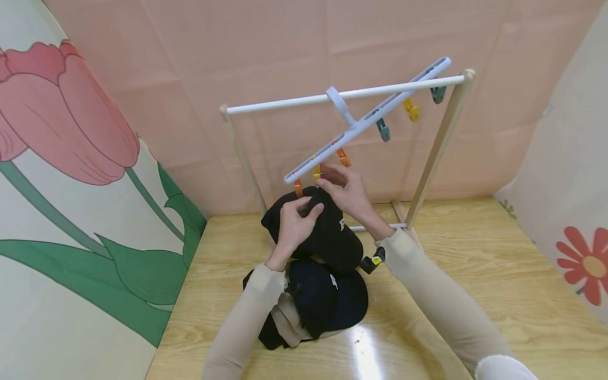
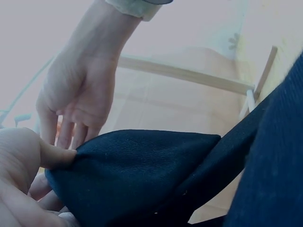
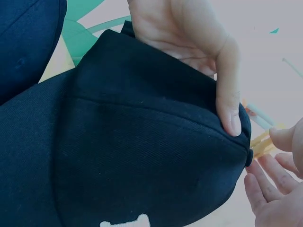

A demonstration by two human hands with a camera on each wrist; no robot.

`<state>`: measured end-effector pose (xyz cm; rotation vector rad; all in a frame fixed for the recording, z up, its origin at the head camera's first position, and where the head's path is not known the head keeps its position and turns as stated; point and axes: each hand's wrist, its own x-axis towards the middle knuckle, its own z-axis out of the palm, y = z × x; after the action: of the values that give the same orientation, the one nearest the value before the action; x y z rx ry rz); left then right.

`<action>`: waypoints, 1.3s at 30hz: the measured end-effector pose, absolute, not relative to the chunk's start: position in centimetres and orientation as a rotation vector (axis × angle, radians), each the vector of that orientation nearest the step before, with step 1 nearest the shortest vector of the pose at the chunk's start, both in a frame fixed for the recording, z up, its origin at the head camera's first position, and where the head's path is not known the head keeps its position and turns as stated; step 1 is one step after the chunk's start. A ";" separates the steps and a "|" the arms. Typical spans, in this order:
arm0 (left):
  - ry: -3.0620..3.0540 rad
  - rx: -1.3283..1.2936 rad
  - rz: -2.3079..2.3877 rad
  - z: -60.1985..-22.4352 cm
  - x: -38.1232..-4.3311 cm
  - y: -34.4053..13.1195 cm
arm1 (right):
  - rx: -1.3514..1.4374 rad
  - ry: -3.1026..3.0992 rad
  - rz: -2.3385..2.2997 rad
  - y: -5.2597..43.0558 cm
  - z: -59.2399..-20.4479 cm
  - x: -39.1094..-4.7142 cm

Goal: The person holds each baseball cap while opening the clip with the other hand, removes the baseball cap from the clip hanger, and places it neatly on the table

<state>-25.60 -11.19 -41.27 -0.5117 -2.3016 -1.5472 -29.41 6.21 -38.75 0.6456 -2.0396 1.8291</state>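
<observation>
A black cap [image 1: 332, 232] with a pale mark on its front is held up under a white clip hanger [image 1: 366, 125]. My left hand [image 1: 296, 224] pinches the fabric of its crown, thumb on the outside, as the right wrist view shows. My right hand [image 1: 349, 192] has thumb and fingers around a yellow clip [image 3: 262, 143] on the hanger, right beside the button on the cap's top. An orange clip [image 1: 298, 188] hangs next to it, close over the cap. In the left wrist view the cap [image 2: 142, 175] covers part of the left fingers.
More caps, a navy one [image 1: 328, 301] on top, lie piled on the wooden table [image 1: 475, 295] below. The hanger hooks over the white bar [image 1: 285, 104] of a wooden-sided rack [image 1: 434, 158]. Further orange, teal and yellow clips [image 1: 411, 110] hang along it.
</observation>
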 end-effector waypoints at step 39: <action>-2.070 -0.540 -1.711 -40.7 -24.3 -8.8 | 0.162 -2.560 1.697 15.7 -49.3 -24.4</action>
<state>-24.34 -8.84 -40.66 -0.5402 -2.0699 -1.7114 -24.41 15.67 -49.27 0.1624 -2.5603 1.6972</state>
